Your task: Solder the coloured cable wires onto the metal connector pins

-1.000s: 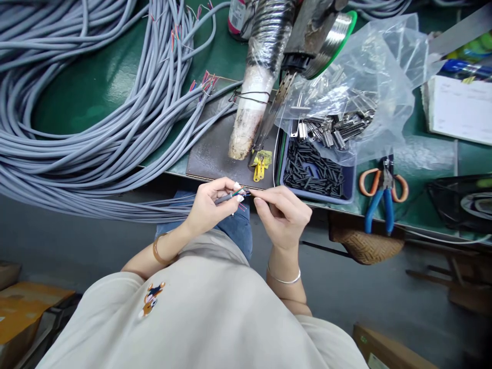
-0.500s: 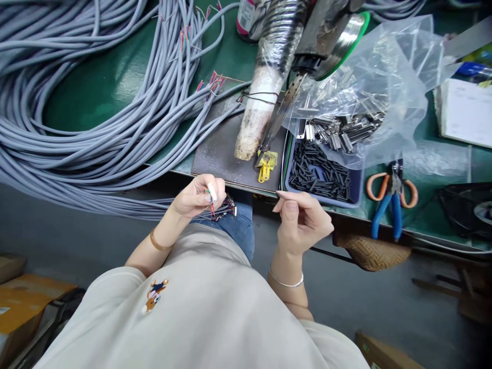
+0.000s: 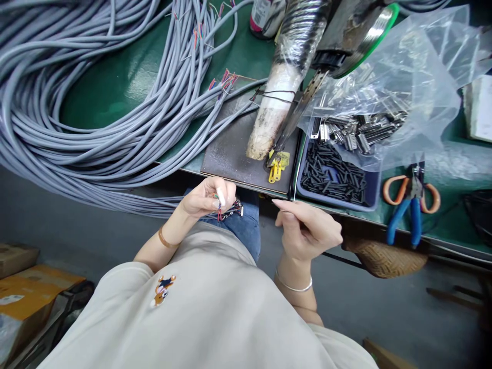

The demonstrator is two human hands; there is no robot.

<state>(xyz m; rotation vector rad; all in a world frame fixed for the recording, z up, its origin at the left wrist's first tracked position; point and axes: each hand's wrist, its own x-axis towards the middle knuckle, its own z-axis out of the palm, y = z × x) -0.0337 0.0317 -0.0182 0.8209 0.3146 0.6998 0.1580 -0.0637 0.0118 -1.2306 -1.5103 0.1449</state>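
Observation:
My left hand [image 3: 209, 199] is closed, pinching thin red, green and blue wires [image 3: 219, 211] at a cable's end. Below it, over my lap, grey cables end in a bunch with metal connectors [image 3: 239, 209]. My right hand [image 3: 307, 228] is closed just off the table's front edge, thumb and index finger together. Whatever lies at its fingertips is too small to make out. Close by is a purple tray [image 3: 371, 197] of short black tubes [image 3: 334, 177], with metal connectors [image 3: 357, 133] in a clear plastic bag above them.
Grey cables [image 3: 126, 154] lie in a big coil at left. A soldering stand with a solder reel [image 3: 369, 46] and a wrapped hose [image 3: 274, 102] reach over a dark board [image 3: 226, 148]. Blue-handled pliers [image 3: 407, 210] and orange-handled cutters [image 3: 432, 200] lie at right.
The view has shifted, so the table sits further right in the picture. My right hand has come slightly left and away from the tray. My left hand keeps its pinch on the wires.

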